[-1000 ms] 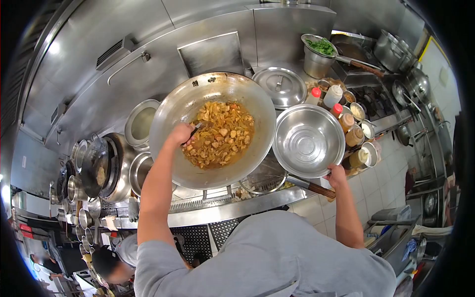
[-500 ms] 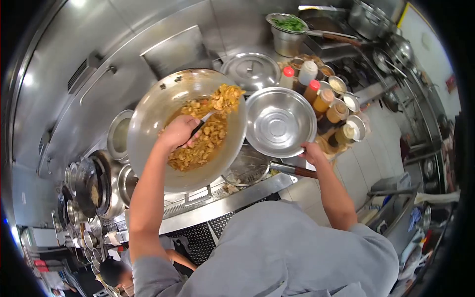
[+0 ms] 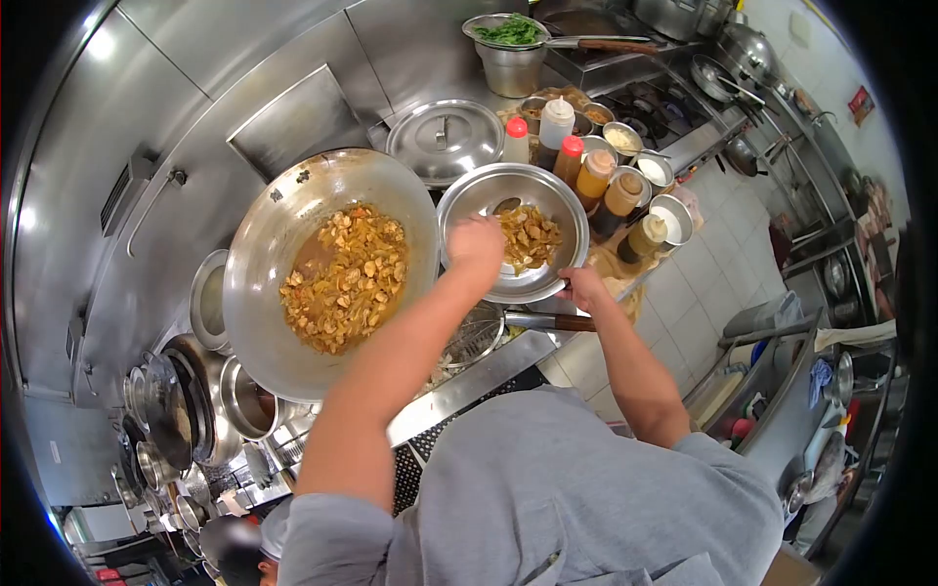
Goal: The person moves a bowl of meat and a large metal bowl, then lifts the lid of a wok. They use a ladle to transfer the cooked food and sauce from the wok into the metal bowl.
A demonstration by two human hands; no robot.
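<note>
My left hand (image 3: 476,256) is closed round the spoon's handle, over the left side of a steel bowl (image 3: 451,202). The spoon's head (image 3: 507,205) shows inside that bowl, beside a portion of chunky yellow-brown food (image 3: 531,239). At the bowl's lower right rim, my right hand (image 3: 583,287) grips the edge. To the left stands a large wok (image 3: 256,293) with more of the same food (image 3: 352,278) spread in it. The two rims are very close together.
A steel lid (image 3: 445,144) lies behind the bowl. Sauce bottles (image 3: 593,176) and small tubs (image 3: 671,219) stand at the right. Below the bowl is a wire strainer (image 3: 474,337) with a wooden handle. A co-worker's head (image 3: 239,549) shows at the lower left.
My left hand has moved right with the spoon, from the wok to the bowl. Food now lies in the bowl, which was empty. The camera view has shifted.
</note>
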